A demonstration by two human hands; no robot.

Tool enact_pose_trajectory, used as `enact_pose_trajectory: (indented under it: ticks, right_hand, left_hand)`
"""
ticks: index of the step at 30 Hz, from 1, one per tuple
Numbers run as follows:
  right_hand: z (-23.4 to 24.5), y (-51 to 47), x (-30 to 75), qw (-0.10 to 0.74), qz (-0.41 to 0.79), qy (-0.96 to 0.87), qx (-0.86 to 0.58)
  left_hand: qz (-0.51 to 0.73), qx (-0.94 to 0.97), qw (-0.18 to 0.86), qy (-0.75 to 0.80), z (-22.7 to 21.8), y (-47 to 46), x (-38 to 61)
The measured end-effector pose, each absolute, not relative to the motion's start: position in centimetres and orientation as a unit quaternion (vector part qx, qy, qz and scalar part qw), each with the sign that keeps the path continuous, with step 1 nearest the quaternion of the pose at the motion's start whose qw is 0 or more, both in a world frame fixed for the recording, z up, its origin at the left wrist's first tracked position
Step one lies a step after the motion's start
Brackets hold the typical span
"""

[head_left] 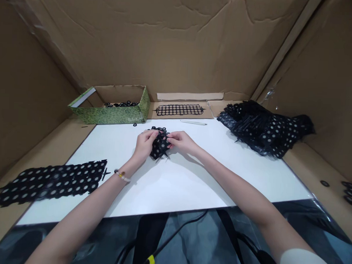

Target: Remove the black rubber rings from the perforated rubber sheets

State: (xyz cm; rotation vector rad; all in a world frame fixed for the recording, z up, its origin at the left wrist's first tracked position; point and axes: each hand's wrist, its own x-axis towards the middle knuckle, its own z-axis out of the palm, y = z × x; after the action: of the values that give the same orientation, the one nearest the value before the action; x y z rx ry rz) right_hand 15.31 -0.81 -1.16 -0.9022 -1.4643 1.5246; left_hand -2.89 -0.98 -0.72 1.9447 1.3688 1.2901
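Note:
Over the middle of the white board, my left hand and my right hand hold a small black rubber sheet with rows of round holes between them. My left thumb and fingers pinch its left side, and my right fingertips pinch its right edge. The sheet looks bunched or folded, with thin strips sticking out at its lower end. Several black rings show at its top, behind my fingers; whether they are loose or part of the sheet I cannot tell. A single black ring lies just beyond my left hand.
A green patterned box with black rings stands back left. Behind my hands lie a flat holed sheet and a white pen. A larger holed sheet lies left, a heap of sheets right. Cardboard walls enclose the board.

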Motion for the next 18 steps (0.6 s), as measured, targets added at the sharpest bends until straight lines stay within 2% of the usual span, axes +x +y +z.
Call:
enact_pose_trajectory:
  ticks: [6, 12, 18]
  right_hand:
    - [-0.8, -0.5, 15.9, 0.389, 0.604, -0.587, -0.374]
    - [-1.5, -1.2, 16.1, 0.410, 0.562, -0.614, -0.373]
    - [-2.0, -1.8, 15.3, 0.450, 0.517, -0.613, -0.394]
  left_hand:
    - [0.464, 0.710, 0.259, 0.461, -1.0, -0.5, -3.0]
    - [0.408, 0.812, 0.134, 0.395, -0.6, -1.2, -3.2]
    - [0.413, 0.821, 0.092, 0.383, -0.4, -1.7, -3.2]
